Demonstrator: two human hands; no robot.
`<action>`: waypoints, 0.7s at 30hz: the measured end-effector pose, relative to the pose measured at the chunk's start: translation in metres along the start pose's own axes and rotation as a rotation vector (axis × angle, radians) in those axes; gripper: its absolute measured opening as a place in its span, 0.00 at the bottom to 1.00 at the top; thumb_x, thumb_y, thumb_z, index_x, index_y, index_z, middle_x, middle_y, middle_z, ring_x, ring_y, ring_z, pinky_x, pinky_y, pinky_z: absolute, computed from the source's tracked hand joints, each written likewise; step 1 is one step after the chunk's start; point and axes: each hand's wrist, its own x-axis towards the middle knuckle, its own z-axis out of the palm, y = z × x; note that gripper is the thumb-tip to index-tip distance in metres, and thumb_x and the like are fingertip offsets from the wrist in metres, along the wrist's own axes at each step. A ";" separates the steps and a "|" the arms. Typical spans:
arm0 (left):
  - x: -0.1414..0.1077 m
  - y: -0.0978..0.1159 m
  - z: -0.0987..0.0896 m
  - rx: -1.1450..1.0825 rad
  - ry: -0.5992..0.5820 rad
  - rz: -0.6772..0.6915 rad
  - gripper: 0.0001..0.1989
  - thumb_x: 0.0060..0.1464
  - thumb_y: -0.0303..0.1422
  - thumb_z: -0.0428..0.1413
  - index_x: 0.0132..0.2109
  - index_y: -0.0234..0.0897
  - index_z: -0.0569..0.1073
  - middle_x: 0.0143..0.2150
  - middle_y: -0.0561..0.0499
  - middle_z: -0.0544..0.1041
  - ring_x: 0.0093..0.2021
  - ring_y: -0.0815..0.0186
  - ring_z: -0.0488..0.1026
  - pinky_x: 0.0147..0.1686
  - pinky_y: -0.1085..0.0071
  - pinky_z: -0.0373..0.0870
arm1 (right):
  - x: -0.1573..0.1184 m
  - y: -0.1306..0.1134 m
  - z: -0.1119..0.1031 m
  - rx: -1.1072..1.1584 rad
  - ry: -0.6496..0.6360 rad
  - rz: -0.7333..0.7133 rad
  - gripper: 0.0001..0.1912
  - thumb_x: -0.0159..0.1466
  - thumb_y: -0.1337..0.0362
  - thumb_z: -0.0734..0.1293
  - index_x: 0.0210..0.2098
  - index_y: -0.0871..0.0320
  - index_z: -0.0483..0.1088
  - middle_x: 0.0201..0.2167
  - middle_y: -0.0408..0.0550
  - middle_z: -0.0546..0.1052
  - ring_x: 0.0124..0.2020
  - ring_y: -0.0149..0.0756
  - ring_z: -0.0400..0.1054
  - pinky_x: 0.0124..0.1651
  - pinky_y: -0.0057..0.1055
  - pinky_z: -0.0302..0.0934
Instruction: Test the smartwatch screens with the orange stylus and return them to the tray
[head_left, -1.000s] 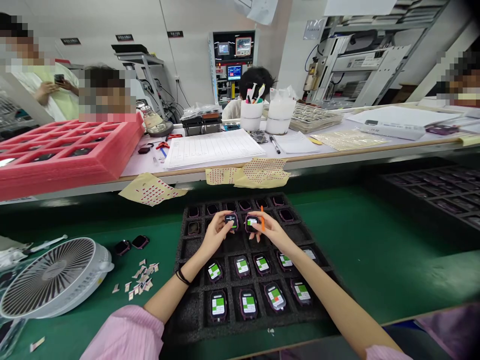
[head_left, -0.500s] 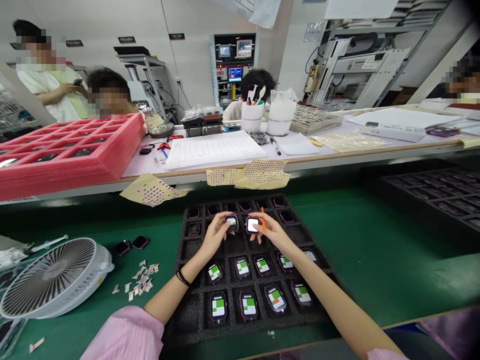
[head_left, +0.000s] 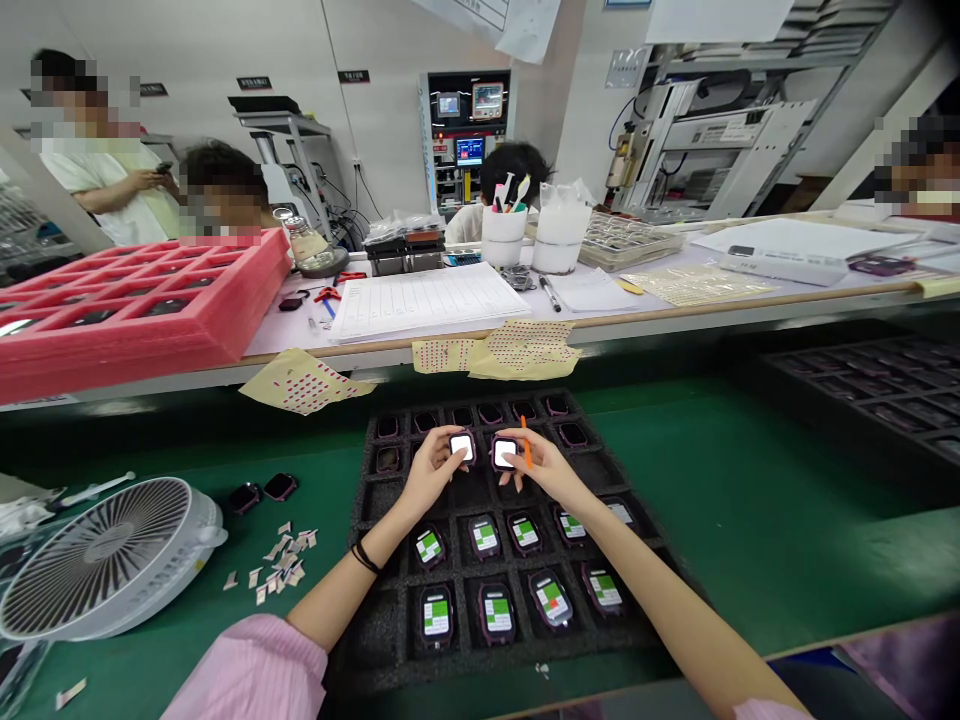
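My left hand [head_left: 437,468] grips a smartwatch body [head_left: 462,447] without a strap, its screen lit white, the thumb on the glass. In my right hand [head_left: 541,462] is a second smartwatch body [head_left: 505,452], also showing a white screen under the thumb. An orange stick-like tool [head_left: 526,442] is tucked between the right fingers. Both hands are above a black foam tray [head_left: 469,490] with square compartments. Nearer rows hold several watches with green and white screens, one [head_left: 551,598] with a red patch. Watches in the far rows have dark screens.
At left on the green bench are a white fan [head_left: 112,550], two dark watches [head_left: 262,490] and scattered small pieces [head_left: 281,565]. A shelf edge [head_left: 360,350] crosses beyond the tray, carrying a pink foam tray [head_left: 225,310]. Another black tray [head_left: 877,380] stands right. Other people are beyond.
The watch screen in my left hand has turned from green and white to all white. Both hands stay in nearly the same place.
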 end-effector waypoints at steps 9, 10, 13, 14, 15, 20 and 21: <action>0.000 0.003 -0.001 0.018 0.031 -0.052 0.20 0.50 0.49 0.56 0.37 0.35 0.70 0.29 0.52 0.72 0.20 0.72 0.68 0.16 0.77 0.60 | -0.001 -0.006 0.000 -0.025 0.104 0.048 0.17 0.57 0.51 0.67 0.37 0.59 0.70 0.23 0.42 0.71 0.14 0.30 0.67 0.15 0.25 0.55; 0.000 0.004 -0.001 0.022 0.033 -0.055 0.20 0.50 0.49 0.55 0.37 0.35 0.70 0.30 0.52 0.72 0.20 0.72 0.68 0.16 0.77 0.60 | -0.001 -0.006 0.000 -0.026 0.107 0.048 0.18 0.57 0.51 0.67 0.37 0.59 0.70 0.23 0.42 0.71 0.13 0.29 0.66 0.15 0.25 0.55; 0.000 0.005 -0.001 0.040 0.025 -0.046 0.19 0.52 0.48 0.54 0.38 0.34 0.70 0.30 0.52 0.72 0.19 0.73 0.68 0.16 0.78 0.59 | -0.001 -0.007 0.000 -0.023 0.099 0.046 0.18 0.57 0.50 0.67 0.38 0.58 0.69 0.24 0.42 0.71 0.14 0.31 0.67 0.15 0.26 0.55; 0.000 0.005 -0.001 0.042 0.020 -0.037 0.19 0.53 0.48 0.53 0.38 0.34 0.71 0.31 0.52 0.72 0.19 0.74 0.68 0.16 0.78 0.58 | -0.001 -0.007 0.000 -0.022 0.094 0.045 0.18 0.57 0.50 0.67 0.39 0.58 0.69 0.24 0.43 0.72 0.15 0.31 0.67 0.15 0.26 0.56; 0.000 0.005 -0.001 0.041 0.014 -0.029 0.19 0.53 0.48 0.53 0.39 0.34 0.70 0.31 0.52 0.72 0.19 0.74 0.69 0.16 0.78 0.58 | -0.001 -0.007 0.000 -0.020 0.089 0.044 0.18 0.57 0.51 0.67 0.40 0.58 0.69 0.25 0.43 0.72 0.16 0.31 0.68 0.16 0.26 0.56; 0.001 0.002 -0.001 0.000 -0.028 -0.012 0.20 0.52 0.46 0.55 0.44 0.35 0.68 0.34 0.50 0.73 0.23 0.72 0.71 0.18 0.78 0.59 | 0.000 -0.006 0.000 -0.019 0.086 0.044 0.18 0.57 0.52 0.68 0.40 0.58 0.69 0.25 0.42 0.71 0.17 0.31 0.69 0.16 0.25 0.57; 0.001 0.001 -0.002 -0.005 -0.038 -0.010 0.20 0.52 0.45 0.55 0.45 0.35 0.68 0.37 0.49 0.74 0.24 0.71 0.72 0.18 0.78 0.60 | 0.000 -0.005 0.000 -0.018 0.087 0.045 0.19 0.56 0.52 0.68 0.41 0.58 0.68 0.25 0.42 0.71 0.17 0.31 0.69 0.16 0.25 0.57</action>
